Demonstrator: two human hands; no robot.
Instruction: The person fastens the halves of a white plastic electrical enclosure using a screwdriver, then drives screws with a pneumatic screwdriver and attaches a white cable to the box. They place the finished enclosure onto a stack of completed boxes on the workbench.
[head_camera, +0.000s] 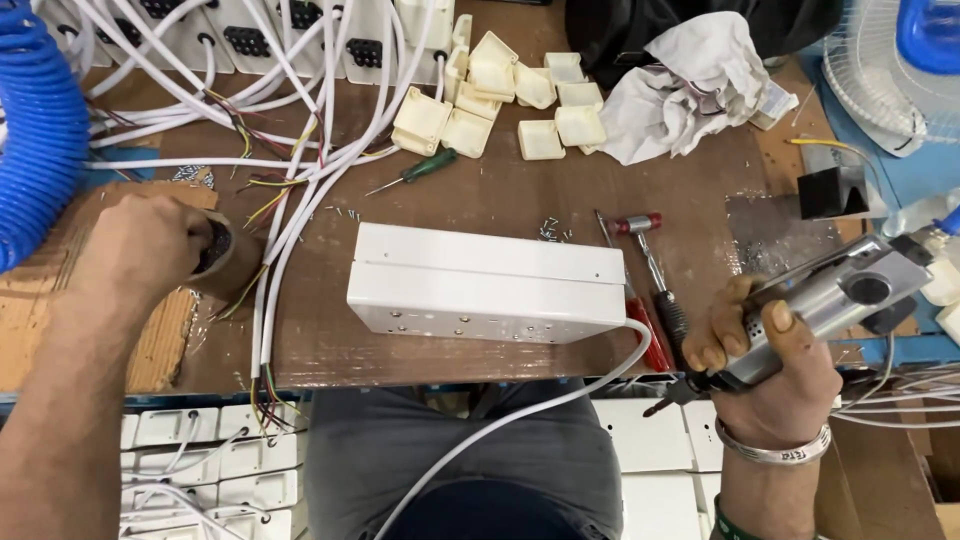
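A white oblong plastic box lies in the middle of the brown bench, with a white cable running from it toward me. My right hand grips a silver air screwdriver, its bit pointing down-left, off to the right of the box. My left hand is at the left, fingers dipped into a small brown cup-like container beside a bundle of white cables.
Cream plastic caps lie at the back beside a crumpled white cloth. A green screwdriver, a small hammer and red-handled tool lie near the box. Blue coiled hose hangs at left. White boxes are stacked below the bench.
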